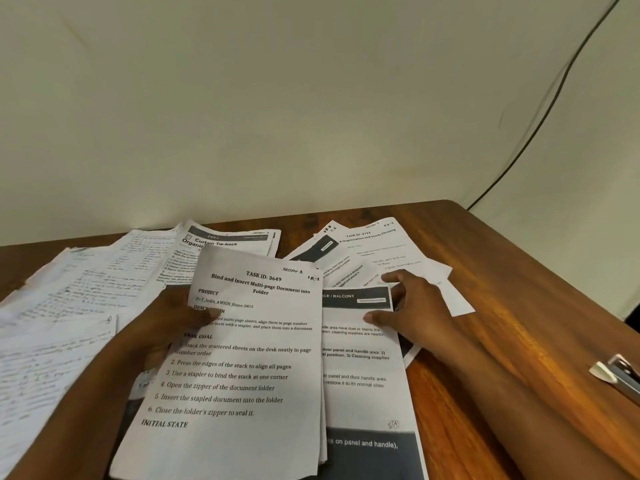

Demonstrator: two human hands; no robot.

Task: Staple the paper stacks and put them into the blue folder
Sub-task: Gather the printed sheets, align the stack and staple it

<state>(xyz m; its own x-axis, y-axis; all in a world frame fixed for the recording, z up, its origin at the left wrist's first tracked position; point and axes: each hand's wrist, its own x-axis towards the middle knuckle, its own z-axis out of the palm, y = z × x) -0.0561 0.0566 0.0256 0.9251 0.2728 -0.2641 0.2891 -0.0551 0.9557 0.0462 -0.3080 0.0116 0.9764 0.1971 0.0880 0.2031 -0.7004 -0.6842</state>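
Many papers lie spread on a brown wooden table point(491, 271) by a pale wall point(311, 98). Far left are handwritten sheets point(69, 306), fanned out and overlapping. Next comes the left hand point(169, 323). Its thumb lies on top of a small stack of printed pages point(242, 358) and its fingers go under, so it holds the stack by the left edge. The top page reads "TASK ID: 3649". The stack's far end tips up off the table. Behind it lies a sheet headed "Curtain Tie-back" point(228, 242).

Just right of the held stack lies a page with dark bands point(363, 375), partly under it. The right hand point(412, 306) rests on this page with fingers spread and mostly straight, holding nothing. More printed sheets point(374, 251) lie beyond that hand. Far right, near the table edge and well apart from both hands, is a shiny metal thing point(620, 372), partly cut off, perhaps a stapler. A thin black cord point(554, 102) runs down the wall.
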